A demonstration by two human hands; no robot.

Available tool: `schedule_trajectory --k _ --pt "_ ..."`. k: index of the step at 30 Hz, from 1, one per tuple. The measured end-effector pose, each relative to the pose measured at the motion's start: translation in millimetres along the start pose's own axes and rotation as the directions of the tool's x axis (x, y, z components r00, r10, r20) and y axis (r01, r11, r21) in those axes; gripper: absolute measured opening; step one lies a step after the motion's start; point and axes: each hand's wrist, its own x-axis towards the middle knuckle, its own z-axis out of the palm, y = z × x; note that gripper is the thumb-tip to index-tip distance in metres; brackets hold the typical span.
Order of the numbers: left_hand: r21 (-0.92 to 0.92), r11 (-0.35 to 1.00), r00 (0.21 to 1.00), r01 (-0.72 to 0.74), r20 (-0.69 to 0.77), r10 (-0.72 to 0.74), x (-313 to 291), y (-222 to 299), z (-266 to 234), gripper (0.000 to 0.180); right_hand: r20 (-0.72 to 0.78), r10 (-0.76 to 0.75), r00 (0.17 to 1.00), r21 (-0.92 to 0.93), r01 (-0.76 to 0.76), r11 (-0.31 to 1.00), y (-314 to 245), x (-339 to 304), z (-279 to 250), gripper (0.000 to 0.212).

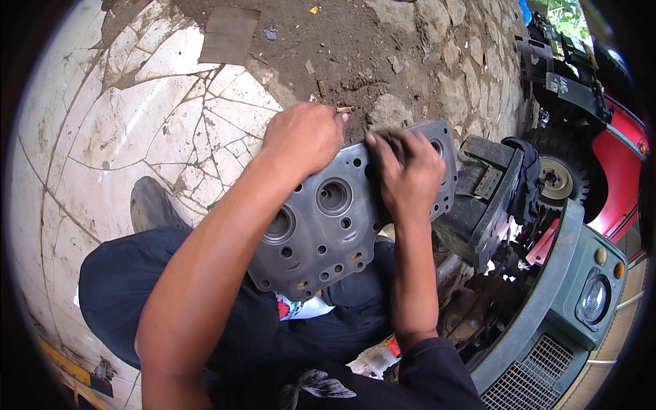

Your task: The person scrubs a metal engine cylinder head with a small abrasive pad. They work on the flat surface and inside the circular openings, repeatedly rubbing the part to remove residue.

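A grey metal cylinder head (pixel 311 222), with round ports and many bolt holes, lies tilted across my lap. My left hand (pixel 304 137) is closed at its far edge, and the end of a short tan stick (pixel 344 109) sticks out of its fingers; its kind is unclear. Whether this hand also grips the edge I cannot tell. Over the right part of the cylinder head, my right hand (pixel 410 164) has its fingers bent down near the far edge. Those fingertips are slightly blurred, and whatever they hold, if anything, is hidden.
Cracked white tiles (pixel 102 130) spread to the left, with bare soil (pixel 321 41) and stones (pixel 437 82) beyond. Close by on the right stand a dark metal box-shaped part (pixel 478 184) and a green vehicle front (pixel 581 273). Behind them are a tyre (pixel 557 171) and a red panel (pixel 618 157).
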Motion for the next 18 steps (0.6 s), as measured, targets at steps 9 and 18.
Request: schedule_trajectory --k 9,18 --pt "-0.197 0.966 0.967 -0.166 0.162 0.199 19 -17 4 0.053 -0.048 -0.067 0.997 0.011 0.067 0.998 -3 0 10 0.018" --pt "-0.321 0.939 0.94 -0.126 0.264 0.217 16 -15 6 0.053 -0.066 -0.015 0.998 0.045 0.018 0.999 -7 5 11 0.02"
